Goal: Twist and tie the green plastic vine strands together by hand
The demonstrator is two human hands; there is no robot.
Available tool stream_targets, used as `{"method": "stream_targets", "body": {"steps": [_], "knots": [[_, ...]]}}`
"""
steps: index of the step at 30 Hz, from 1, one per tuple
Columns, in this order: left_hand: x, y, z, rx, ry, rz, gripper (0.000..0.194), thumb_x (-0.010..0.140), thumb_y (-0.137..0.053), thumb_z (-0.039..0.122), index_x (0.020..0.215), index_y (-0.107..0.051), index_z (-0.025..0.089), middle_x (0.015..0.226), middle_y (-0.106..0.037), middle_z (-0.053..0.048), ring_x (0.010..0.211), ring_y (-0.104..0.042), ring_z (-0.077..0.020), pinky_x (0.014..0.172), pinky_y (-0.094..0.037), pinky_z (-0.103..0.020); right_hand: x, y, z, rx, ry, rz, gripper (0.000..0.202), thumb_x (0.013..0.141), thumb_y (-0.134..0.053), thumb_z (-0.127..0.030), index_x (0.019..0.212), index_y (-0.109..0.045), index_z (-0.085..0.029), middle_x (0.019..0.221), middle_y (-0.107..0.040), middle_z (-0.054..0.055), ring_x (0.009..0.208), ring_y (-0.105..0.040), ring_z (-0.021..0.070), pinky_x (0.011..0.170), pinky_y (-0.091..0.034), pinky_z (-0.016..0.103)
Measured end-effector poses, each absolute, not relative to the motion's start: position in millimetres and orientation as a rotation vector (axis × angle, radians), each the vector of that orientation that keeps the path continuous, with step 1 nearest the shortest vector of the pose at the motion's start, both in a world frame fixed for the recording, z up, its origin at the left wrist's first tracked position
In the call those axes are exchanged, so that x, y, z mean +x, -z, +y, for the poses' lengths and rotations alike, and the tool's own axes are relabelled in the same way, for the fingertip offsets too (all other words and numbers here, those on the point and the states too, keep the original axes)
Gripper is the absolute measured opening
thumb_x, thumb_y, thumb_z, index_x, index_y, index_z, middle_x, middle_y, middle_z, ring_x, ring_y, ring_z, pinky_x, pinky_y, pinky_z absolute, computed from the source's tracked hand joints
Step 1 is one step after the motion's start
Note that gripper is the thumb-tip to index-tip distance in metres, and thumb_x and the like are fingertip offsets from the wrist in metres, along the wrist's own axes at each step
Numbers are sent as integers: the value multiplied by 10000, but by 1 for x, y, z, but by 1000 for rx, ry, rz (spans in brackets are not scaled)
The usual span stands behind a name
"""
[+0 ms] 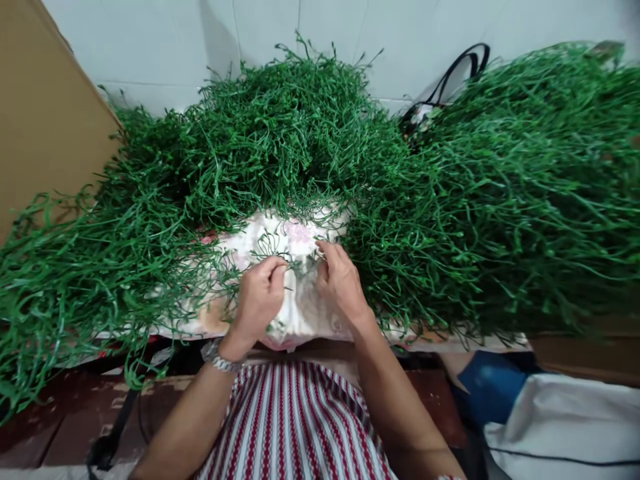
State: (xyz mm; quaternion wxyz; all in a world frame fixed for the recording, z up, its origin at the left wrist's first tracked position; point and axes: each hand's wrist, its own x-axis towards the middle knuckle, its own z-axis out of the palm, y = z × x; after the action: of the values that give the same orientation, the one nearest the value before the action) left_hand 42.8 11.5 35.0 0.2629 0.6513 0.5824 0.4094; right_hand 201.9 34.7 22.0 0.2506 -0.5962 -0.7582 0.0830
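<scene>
— What's the left grip (pixel 257 297) up to?

— Thumb and finger are together, clamped on a few thin green stems (pixel 271 245) that fan out just beyond the knuckles. A fingertip pinch makes sense, I'd say; stems that slender would be hard to sort in a full fist.

— And the right grip (pixel 343 277)?

— Just beside it, fingers curled and turned inward. I can't tell whether thumb and fingertip meet on a stem or stand a little apart.

— Why work so near each other?

— Probably so both can get at the same few stems. They're above the pale cloth (pixel 303 233), and thin green shows up well against it.

— Where's the rest of the green stuff?

— All round the grips. There's a middle heap (pixel 295 133) beyond both, in front of the pale wall (pixel 325 33). The left heap (pixel 100 267) lies to the left grip's outer side and spills past the cloth's near edge. The right heap (pixel 500 200) comes in close beside the right grip.

— Deliberate, you think?

— I'd guess so: a ring like that puts stems within short reach, with a patch of cloth between for handling just a few.
</scene>
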Motion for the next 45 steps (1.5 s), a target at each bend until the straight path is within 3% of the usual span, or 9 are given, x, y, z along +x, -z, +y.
{"method": "stream_targets", "body": {"steps": [4, 12, 17, 25, 29, 33, 38, 41, 45], "knots": [[9, -33, -8, 1439, -1360, 1395, 119, 836, -508, 254, 821, -600, 179, 563, -520, 40, 523, -480, -95, 515, -370, -204, 203, -15, 38, -1715, -126, -2228, 281, 834, -441, -169, 1082, -573, -163, 1038, -570, 127, 970, -491, 263, 848, -432, 371], [-8, -16, -29, 1555, -1579, 1208, 72, 840, -513, 171, 835, -585, 176, 688, -550, 7, 636, -519, -102, 585, -407, -222, 202, -25, 23, -1353, -89, -2200, 264, 871, -431, -150, 1088, -580, -123, 1105, -583, 137, 1032, -522, 238, 920, -452, 384], [-5, -9, -37, 1641, -1630, 939, 126, 836, -478, 119, 827, -591, 175, 689, -526, -11, 707, -517, -137, 684, -430, -290, 196, -40, 14, -957, -338, -2142, 248, 864, -491, -173, 1092, -587, -184, 1063, -613, 83, 1012, -563, 179, 888, -487, 350], [-1, -4, -42, 1408, -1665, 773, 105, 818, -516, 154, 806, -617, 181, 651, -522, -15, 679, -498, -142, 738, -419, -331, 173, -25, 14, -687, -746, -2194, 163, 848, -516, -242, 951, -613, -160, 1291, -494, 126, 1272, -378, 227, 1053, -348, 437], [-11, -7, -45, 1288, -1616, 772, 111, 802, -553, 251, 779, -636, 182, 604, -509, -11, 638, -503, -154, 707, -425, -351, 183, -39, 18, -598, -896, -2143, 116, 834, -551, -249, 888, -604, -161, 1022, -612, 95, 1092, -509, 207, 966, -410, 424], [-20, -15, -53, 1399, -1434, 1071, 136, 791, -580, 297, 814, -657, 187, 705, -590, -43, 739, -557, -189, 696, -433, -330, 188, -61, 23, -536, -1029, -2255, 122, 837, -526, -230, 784, -584, -137, 740, -562, 36, 747, -522, 143, 727, -455, 313], [-21, -48, -60, 1631, -1437, 1296, 191, 811, -540, 341, 879, -656, 206, 889, -617, -66, 886, -570, -217, 726, -467, -337, 181, -77, 22, -532, -982, -2512, 152, 841, -485, -206, 728, -558, -137, 706, -524, 22, 700, -480, 129, 685, -405, 273], [-16, -68, -62, 1886, -1359, 1393, 183, 788, -579, 226, 963, -631, 227, 968, -608, -49, 927, -569, -204, 789, -465, -343, 174, -82, 19, -542, -922, -2638, 158, 847, -485, -217, 728, -557, -141, 729, -535, 24, 722, -491, 133, 713, -403, 273], [-8, -69, -62, 2166, -1030, 1456, 164, 813, -522, 133, 942, -596, 202, 862, -635, -25, 832, -575, -163, 784, -448, -300, 169, -81, 18, -547, -893, -2672, 156, 852, -501, -241, 752, -569, -142, 730, -545, 24, 710, -503, 132, 697, -413, 262]]}}
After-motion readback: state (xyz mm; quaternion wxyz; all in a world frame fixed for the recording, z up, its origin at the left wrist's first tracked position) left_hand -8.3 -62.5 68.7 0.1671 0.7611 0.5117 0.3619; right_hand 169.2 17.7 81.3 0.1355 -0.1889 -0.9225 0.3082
